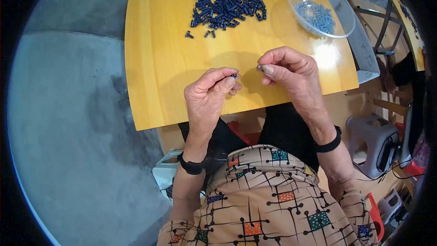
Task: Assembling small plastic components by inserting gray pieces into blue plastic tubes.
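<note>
I note the left hand (207, 93) pinching a small dark part (234, 76) at thumb and forefinger, raised over the near edge of the yellow wooden board (154, 64). The right hand (291, 70) pinches a tiny greyish piece (260, 68) just beside it, tips facing, presumably for mating. A heap of dark parts (230, 0) and a clear plastic bowl (337, 4) of grey pieces sit at the far edge, within reach. No labels or packages visible.

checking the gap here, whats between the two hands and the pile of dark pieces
Only bare yellow tabletop, in the head view, between the left hand, right hand and the pile of dark pieces.
</note>
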Available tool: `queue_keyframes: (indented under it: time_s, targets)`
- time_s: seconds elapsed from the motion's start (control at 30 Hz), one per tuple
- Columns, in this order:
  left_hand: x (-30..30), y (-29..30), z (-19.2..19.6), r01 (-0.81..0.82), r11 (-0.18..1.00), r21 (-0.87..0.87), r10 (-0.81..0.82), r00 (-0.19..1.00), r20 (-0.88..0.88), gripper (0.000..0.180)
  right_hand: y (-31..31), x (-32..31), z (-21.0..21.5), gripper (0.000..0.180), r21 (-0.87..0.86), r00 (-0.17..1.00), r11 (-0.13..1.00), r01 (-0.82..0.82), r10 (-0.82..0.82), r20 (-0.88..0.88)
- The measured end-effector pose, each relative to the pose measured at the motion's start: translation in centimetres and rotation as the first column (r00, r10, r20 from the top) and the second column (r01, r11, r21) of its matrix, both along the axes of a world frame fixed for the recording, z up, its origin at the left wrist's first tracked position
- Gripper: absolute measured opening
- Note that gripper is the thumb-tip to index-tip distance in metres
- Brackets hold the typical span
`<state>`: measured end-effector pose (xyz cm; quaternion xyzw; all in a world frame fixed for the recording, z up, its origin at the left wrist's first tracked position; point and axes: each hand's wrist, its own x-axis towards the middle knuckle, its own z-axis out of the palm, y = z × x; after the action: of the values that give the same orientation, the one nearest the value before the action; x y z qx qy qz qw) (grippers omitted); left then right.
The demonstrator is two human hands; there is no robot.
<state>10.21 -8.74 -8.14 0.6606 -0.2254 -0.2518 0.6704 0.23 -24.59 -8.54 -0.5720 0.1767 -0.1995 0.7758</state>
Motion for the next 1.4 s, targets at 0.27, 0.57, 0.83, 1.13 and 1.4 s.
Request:
queue_keyframes:
  time_s: [0.27,0.57,0.83,1.13,1.4]
  targets:
    - [-0.6,0.5,1.2,0.084,0.982,-0.170,-0.091,0.995,-0.036,0.016,2.3,-0.3,0.7,0.014,0.478,0.984,0.862,-0.169,0.120,0.132]
    - [-0.4,1.2,1.8,0.083,0.995,-0.062,-0.065,0.966,0.248,0.015,3.2,-0.5,0.9,0.013,0.430,0.980,0.881,-0.197,0.163,0.116]
    - [-0.2,1.5,2.7,0.087,0.990,0.108,-0.132,0.816,0.563,0.019,3.3,-0.7,0.4,0.012,0.422,0.981,0.886,-0.191,0.160,0.109]
    - [-0.9,2.0,2.3,0.081,0.997,-0.007,-0.081,0.997,0.012,0.015,3.3,-0.6,0.3,0.011,0.427,0.978,0.880,-0.209,0.190,0.087]
    - [-0.8,2.2,1.3,0.109,0.988,-0.105,-0.117,0.990,-0.073,0.015,3.5,-0.7,0.0,0.011,0.359,0.978,0.910,-0.206,0.184,0.093]
